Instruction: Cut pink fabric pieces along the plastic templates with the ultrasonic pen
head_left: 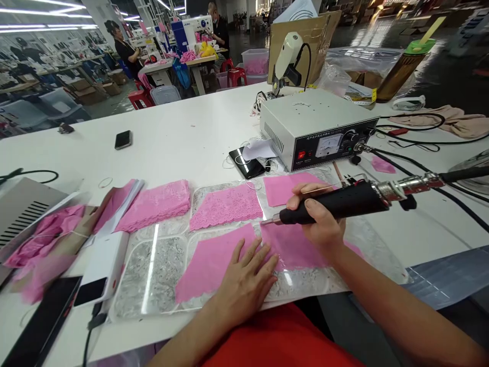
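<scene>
Head view: tip positioning, I judge, calling for steady pressure: my right hand clasps the black tool, tip at my spread left hand's one o'clock, the pink fabric at its ten.

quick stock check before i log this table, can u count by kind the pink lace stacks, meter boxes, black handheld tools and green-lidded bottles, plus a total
pink lace stacks: 2
meter box: 1
black handheld tool: 1
green-lidded bottle: 1
total: 5
</scene>
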A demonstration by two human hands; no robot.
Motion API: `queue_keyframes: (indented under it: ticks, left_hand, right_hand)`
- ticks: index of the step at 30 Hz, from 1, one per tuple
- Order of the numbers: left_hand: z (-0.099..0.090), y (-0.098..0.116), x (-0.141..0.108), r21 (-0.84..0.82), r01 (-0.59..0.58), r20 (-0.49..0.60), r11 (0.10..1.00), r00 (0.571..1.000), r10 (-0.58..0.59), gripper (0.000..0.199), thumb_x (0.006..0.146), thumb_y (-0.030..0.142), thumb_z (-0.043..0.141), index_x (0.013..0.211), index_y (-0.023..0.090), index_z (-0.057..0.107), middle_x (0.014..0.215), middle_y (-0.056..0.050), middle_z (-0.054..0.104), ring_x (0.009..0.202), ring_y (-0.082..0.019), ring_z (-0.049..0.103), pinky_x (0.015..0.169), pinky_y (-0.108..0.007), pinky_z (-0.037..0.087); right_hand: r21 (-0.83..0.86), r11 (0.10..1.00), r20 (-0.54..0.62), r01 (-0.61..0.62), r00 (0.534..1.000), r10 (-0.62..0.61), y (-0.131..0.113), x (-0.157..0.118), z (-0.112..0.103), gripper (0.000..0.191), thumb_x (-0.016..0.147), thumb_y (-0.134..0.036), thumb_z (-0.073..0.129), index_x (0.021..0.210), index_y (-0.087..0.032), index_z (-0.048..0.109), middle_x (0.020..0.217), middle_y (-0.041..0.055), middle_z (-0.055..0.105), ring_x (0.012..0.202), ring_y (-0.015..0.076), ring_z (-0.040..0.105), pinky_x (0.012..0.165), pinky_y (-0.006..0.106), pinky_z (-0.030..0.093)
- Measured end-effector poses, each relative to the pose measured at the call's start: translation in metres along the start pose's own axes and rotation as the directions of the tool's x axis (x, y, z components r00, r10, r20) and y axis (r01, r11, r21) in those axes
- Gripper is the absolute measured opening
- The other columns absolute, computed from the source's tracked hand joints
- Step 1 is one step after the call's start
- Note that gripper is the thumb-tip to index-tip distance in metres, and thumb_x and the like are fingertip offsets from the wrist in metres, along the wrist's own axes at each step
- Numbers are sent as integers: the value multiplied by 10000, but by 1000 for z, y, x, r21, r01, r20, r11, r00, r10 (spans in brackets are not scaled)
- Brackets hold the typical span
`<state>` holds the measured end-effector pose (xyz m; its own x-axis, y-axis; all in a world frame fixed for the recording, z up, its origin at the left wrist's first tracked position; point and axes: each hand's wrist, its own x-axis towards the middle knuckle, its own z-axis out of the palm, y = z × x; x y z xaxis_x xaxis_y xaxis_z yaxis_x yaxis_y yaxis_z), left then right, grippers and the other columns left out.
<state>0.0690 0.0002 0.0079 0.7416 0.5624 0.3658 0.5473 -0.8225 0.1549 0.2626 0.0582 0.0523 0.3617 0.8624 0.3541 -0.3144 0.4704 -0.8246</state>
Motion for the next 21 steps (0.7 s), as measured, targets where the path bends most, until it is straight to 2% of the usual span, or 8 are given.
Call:
queue_keyframes:
  ticks: [8, 21]
  left_hand:
    - [1, 0, -2, -6, -1, 4, 1000, 1000, 1, 315, 966, 251, 495, 1258, 168, 580, 1305, -122, 612, 1329, -287, 465, 1108, -545, 352]
    - [3, 0, -2, -19, -6, -15, 1000, 1000, 5, 322, 958, 250, 515, 1262, 160, 574, 1297, -125, 617, 1337, -285, 456, 1113, -548, 344]
  right_hand:
    - [-41, 999, -5, 11, 1000, -12, 2, 0, -2, 120, 736, -276, 643, 831, -216, 601, 865, 2, 607, 611, 123, 597, 691, 364, 544]
    - [-57, 998, 11, 34, 999, -33, 4, 0, -1, 110, 746, -275, 651, 807, -215, 582, 842, -9, 594, 600, 119, 607, 661, 356, 547]
